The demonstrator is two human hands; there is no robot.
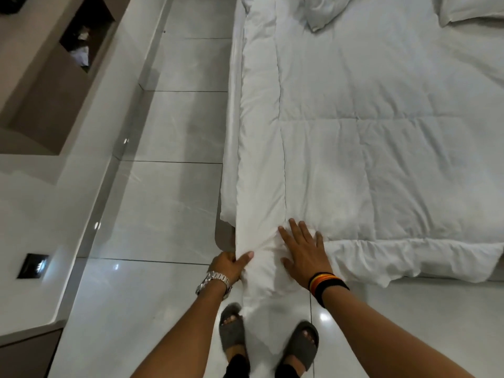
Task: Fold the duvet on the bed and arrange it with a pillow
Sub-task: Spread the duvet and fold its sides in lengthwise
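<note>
A white quilted duvet (381, 132) lies spread flat over the bed, its left edge folded over into a long strip (259, 132) along the bed's side. That strip's near end hangs off the bed corner toward the floor. My left hand (231, 264), with a metal watch on the wrist, grips the strip's left side at the corner. My right hand (302, 248), fingers spread, presses flat on the fabric where the strip meets the duvet's near edge. One pillow (474, 8) lies at the far right, and a second, crumpled one (324, 12) sits at the far middle.
Glossy white floor tiles (174, 186) run along the bed's left side. A white ledge and a brown wall unit (41, 91) with an open niche stand to the left. My feet in grey slippers (231, 331) stand at the bed's corner.
</note>
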